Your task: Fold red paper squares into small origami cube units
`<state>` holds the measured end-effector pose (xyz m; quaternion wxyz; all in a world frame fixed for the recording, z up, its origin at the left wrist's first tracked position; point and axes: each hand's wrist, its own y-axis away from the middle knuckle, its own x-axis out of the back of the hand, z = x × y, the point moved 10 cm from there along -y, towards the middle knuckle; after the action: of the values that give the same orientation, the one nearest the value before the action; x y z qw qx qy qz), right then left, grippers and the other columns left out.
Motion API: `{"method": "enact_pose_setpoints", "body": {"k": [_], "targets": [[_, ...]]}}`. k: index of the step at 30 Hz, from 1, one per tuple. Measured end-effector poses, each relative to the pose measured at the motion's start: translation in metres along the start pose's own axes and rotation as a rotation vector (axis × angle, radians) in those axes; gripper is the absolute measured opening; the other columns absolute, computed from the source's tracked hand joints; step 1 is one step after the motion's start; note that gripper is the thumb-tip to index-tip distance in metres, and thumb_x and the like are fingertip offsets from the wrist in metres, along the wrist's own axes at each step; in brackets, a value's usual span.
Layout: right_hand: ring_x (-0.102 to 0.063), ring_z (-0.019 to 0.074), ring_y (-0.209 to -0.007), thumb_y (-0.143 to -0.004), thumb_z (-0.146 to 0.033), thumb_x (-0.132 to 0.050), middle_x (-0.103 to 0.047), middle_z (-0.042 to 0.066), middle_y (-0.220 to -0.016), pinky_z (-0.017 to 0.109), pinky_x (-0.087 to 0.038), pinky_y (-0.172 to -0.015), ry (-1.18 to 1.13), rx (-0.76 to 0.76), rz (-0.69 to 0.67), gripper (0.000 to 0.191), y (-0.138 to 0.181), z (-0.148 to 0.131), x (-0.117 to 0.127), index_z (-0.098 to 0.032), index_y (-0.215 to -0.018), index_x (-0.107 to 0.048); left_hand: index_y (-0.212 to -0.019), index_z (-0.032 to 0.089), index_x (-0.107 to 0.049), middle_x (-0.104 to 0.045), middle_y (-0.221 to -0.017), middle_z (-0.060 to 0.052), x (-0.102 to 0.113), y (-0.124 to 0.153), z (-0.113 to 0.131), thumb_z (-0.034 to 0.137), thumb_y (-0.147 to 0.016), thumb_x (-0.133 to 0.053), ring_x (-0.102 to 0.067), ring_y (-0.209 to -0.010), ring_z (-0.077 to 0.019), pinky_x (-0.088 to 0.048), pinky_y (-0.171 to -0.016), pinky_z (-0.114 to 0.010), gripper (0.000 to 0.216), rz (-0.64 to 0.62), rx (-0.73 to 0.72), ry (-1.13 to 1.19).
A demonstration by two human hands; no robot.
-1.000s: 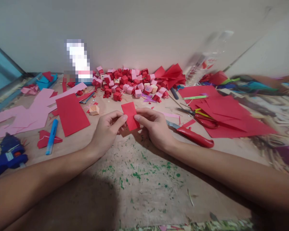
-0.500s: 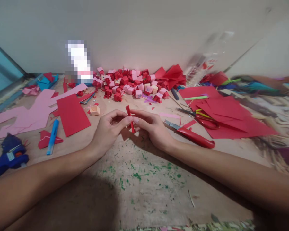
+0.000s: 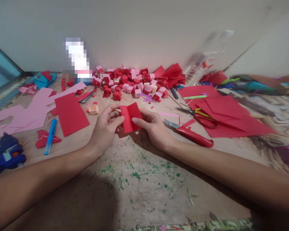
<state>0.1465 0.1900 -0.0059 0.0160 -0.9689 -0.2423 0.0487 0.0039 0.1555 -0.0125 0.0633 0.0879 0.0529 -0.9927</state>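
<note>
A small red paper (image 3: 130, 116), creased and partly folded, shows brighter at left than right, held between the thumbs and fingers of the left hand (image 3: 107, 123) and right hand (image 3: 155, 126) above the worktop (image 3: 146, 202), near side of heaped cubes (image 3: 126, 87).

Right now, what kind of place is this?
It looks like a paper-craft work table, though I can't tell if it's in a home or a workshop. The clues: a pile of little red and pink paper boxes, a blue plastic glue gun and black-bladed, red-handled scissors.
</note>
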Motion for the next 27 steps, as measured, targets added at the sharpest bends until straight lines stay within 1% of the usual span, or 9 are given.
{"method": "enact_pose_setpoints", "body": {"k": [2, 4, 8, 12, 15, 19, 22, 24, 27], "targets": [[-0.071, 0.025, -0.104, -0.088, -0.025, -0.076, -0.078, 0.008, -0.12, 0.041, -0.054, -0.098, 0.014, 0.005, 0.04, 0.023, 0.0, 0.001, 0.003, -0.02, -0.11, -0.081, -0.115, 0.025, -0.061, -0.066, -0.088, 0.003, 0.001, 0.001, 0.001, 0.021, -0.085, -0.068, -0.056, -0.063, -0.0107, -0.043, -0.055, -0.023, 0.031, 0.005, 0.003, 0.0], [-0.071, 0.0253, -0.104, -0.087, -0.024, -0.075, -0.078, 0.008, -0.12, 0.042, -0.055, -0.097, 0.036, 0.021, 0.069, 0.024, 0.0, 0.0, 0.006, -0.019, -0.11, -0.081, -0.119, 0.026, -0.055, -0.066, -0.089, 0.004, 0.002, 0.001, 0.004, 0.019, -0.08, -0.068, -0.057, -0.063, -0.0112, -0.044, -0.056, -0.024, 0.041, 0.022, -0.011, -0.012], [-0.071, 0.0229, -0.098, -0.087, -0.023, -0.075, -0.079, 0.008, -0.121, 0.037, -0.056, -0.088, 0.076, 0.028, 0.092, 0.027, 0.0, -0.001, 0.008, -0.018, -0.112, -0.08, -0.124, 0.026, -0.049, -0.069, -0.092, 0.003, -0.001, 0.001, 0.012, 0.02, -0.076, -0.073, -0.061, -0.069, -0.013, -0.049, -0.064, -0.026, 0.054, 0.027, -0.049, -0.045], [-0.069, 0.0192, -0.085, -0.086, -0.024, -0.077, -0.08, 0.006, -0.104, 0.034, -0.056, -0.08, 0.078, 0.039, 0.101, 0.021, 0.001, -0.002, 0.008, -0.016, -0.105, -0.081, -0.126, 0.024, -0.055, -0.069, -0.093, 0.001, -0.009, 0.005, 0.016, 0.024, -0.082, -0.072, -0.064, -0.076, -0.0142, -0.051, -0.071, -0.027, 0.047, -0.04, -0.07, -0.082], [-0.07, 0.0194, -0.086, -0.085, -0.024, -0.079, -0.08, 0.006, -0.1, 0.034, -0.056, -0.081, 0.081, 0.048, 0.096, 0.021, 0.0, -0.003, 0.009, -0.015, -0.104, -0.081, -0.126, 0.023, -0.058, -0.068, -0.094, 0.001, -0.013, 0.007, 0.016, 0.03, -0.086, -0.074, -0.065, -0.08, -0.0147, -0.052, -0.072, -0.027, 0.043, -0.081, -0.08, -0.09], [-0.072, 0.0205, -0.089, -0.085, -0.022, -0.077, -0.081, 0.008, -0.108, 0.036, -0.057, -0.085, 0.062, 0.052, 0.108, 0.027, 0.0, -0.003, 0.011, -0.014, -0.11, -0.081, -0.121, 0.021, -0.061, -0.071, -0.093, -0.001, -0.005, 0.004, 0.015, 0.026, -0.081, -0.08, -0.068, -0.085, -0.016, -0.054, -0.073, -0.026, 0.045, -0.008, -0.1, -0.117], [-0.072, 0.0217, -0.088, -0.084, -0.022, -0.079, -0.081, 0.008, -0.106, 0.038, -0.058, -0.085, 0.068, 0.036, 0.131, 0.022, 0.0, -0.003, 0.012, -0.015, -0.105, -0.081, -0.115, 0.019, -0.066, -0.074, -0.098, -0.003, 0.0, 0.001, 0.012, 0.021, -0.08, -0.077, -0.071, -0.09, -0.0178, -0.057, -0.074, -0.026, 0.037, 0.036, -0.101, -0.125], [-0.072, 0.0218, -0.087, -0.083, -0.023, -0.079, -0.08, 0.007, -0.103, 0.039, -0.058, -0.086, 0.062, 0.027, 0.136, 0.018, 0.001, -0.003, 0.011, -0.016, -0.1, -0.081, -0.109, 0.019, -0.067, -0.075, -0.098, -0.004, 0.002, 0.0, 0.008, 0.022, -0.079, -0.077, -0.072, -0.082, -0.0173, -0.057, -0.065, -0.025, 0.032, 0.048, -0.068, -0.114], [-0.07, 0.0214, -0.085, -0.084, -0.024, -0.079, -0.079, 0.006, -0.099, 0.04, -0.058, -0.086, 0.062, 0.016, 0.136, 0.014, 0.003, -0.003, 0.01, -0.016, -0.095, -0.08, -0.102, 0.019, -0.069, -0.075, -0.092, -0.003, -0.001, 0.0, 0.001, 0.026, -0.08, -0.077, -0.065, -0.061, -0.0135, -0.053, -0.053, -0.024, 0.025, 0.019, -0.01, -0.106]]}}
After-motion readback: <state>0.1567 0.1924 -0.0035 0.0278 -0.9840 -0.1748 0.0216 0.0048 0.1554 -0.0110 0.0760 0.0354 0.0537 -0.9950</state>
